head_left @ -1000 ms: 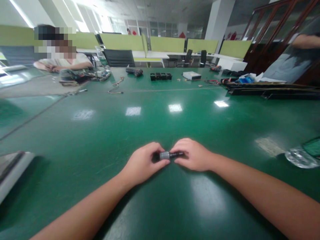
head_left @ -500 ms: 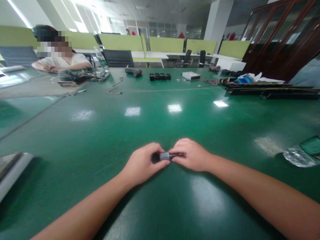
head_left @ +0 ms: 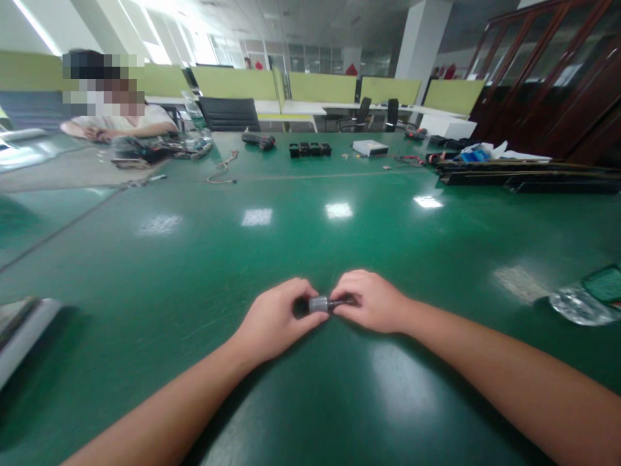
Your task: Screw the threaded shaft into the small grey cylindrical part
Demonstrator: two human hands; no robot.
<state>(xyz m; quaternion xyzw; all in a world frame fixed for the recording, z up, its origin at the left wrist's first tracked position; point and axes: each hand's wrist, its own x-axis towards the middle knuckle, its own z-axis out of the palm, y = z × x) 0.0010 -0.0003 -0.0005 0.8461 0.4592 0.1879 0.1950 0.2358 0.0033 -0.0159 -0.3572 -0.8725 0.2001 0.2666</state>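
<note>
Low over the green table (head_left: 310, 252), both hands meet at one small grey cylinder (head_left: 319, 304) that lies sideways. Its kind is not clear; it resembles a small motor. The thumb and fingers of my left hand (head_left: 281, 317) close round the cylinder. From its right end runs a thin dark piece (head_left: 338, 303), which my right hand (head_left: 369, 301) pinches between thumb and fingers. Whether that piece is fixed to the cylinder or separate, I cannot tell. My right fingers hide its far end.
A clear plastic package (head_left: 582, 304) lies at the right, and a flat white-edged object (head_left: 29, 330) at the left. Along the far side are black blocks (head_left: 310, 149), a power drill (head_left: 259, 140), a silver box (head_left: 370, 148) and long black bars (head_left: 528, 175). A person (head_left: 121, 120) sits at the far left.
Almost nothing differs: both hands keep their grip in the same place. At the far right edge, a pale blue-grey shape has gone out of view.
</note>
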